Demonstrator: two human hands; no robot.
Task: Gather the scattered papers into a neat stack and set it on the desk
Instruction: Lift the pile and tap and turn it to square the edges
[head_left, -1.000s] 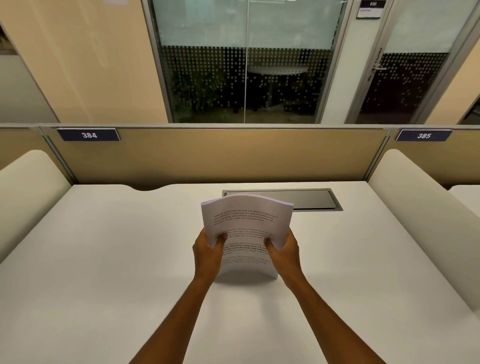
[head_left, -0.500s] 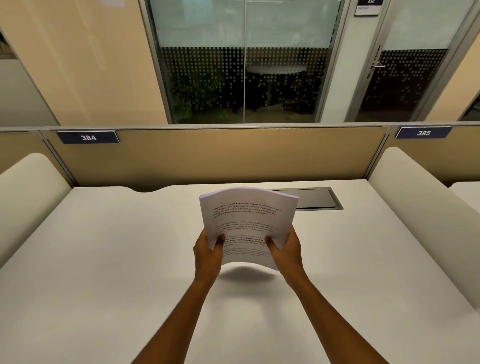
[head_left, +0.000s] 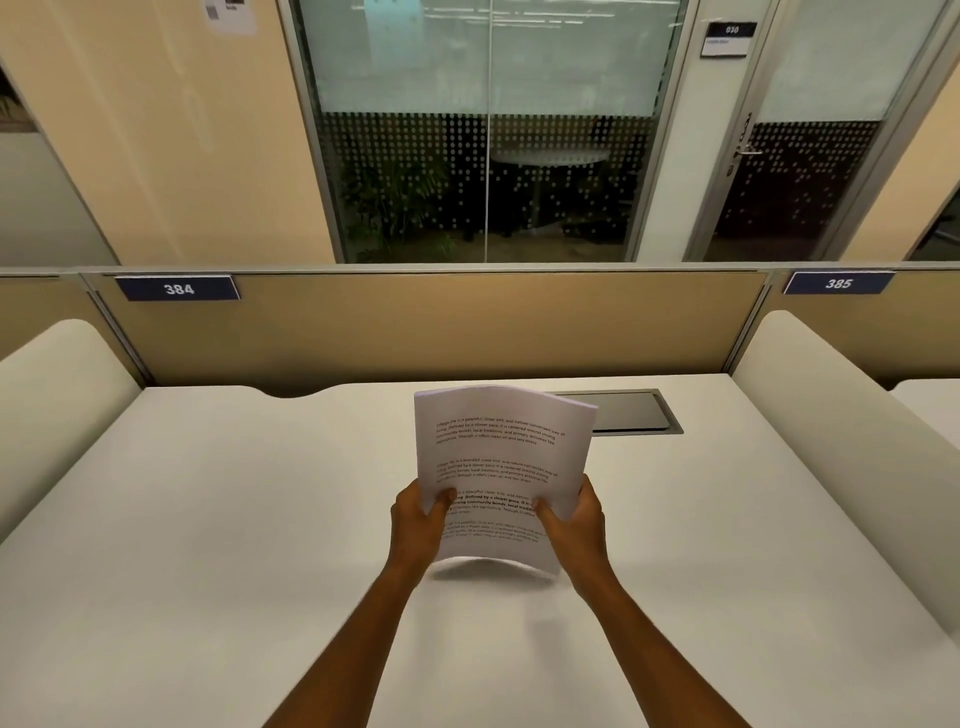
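Observation:
A stack of white printed papers (head_left: 501, 457) stands nearly upright and slightly bowed over the middle of the white desk (head_left: 208, 519). Its lower edge hovers just above the desk surface. My left hand (head_left: 418, 525) grips the stack's lower left side, thumb on the front sheet. My right hand (head_left: 576, 525) grips the lower right side the same way. No loose sheets lie on the desk.
A grey cable hatch (head_left: 631, 413) is set into the desk behind the stack. Padded cream dividers stand at the left (head_left: 57, 395) and right (head_left: 831, 441). A tan partition (head_left: 467, 322) with number plates 384 and 385 closes the back.
Both hands have lifted the stack slightly off the desk; its bottom edge rested on the surface a second ago. The stack now tilts a little to the right.

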